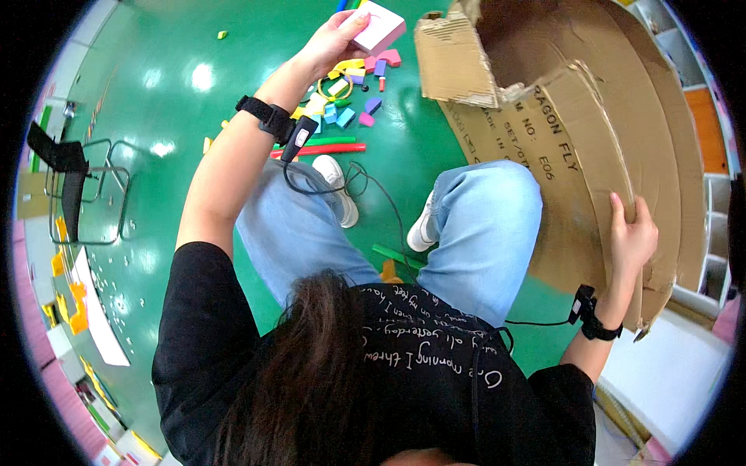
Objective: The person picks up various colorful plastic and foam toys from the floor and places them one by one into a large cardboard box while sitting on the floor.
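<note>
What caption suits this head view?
Left hand holds a pink block; right hand grips a cardboard box.

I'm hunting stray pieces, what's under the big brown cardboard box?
Green floor runs up to the torn brown cardboard box, gripped by the right hand. Anything beneath stays covered.

1 cardboard box [622, 101], 1 pink block [378, 27], 2 hands [330, 43].

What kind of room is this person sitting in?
Probably a playroom or classroom. The glossy green floor is strewn with bright foam blocks, white cubby shelves line one side, and the right hand holds a big cardboard box.
</note>
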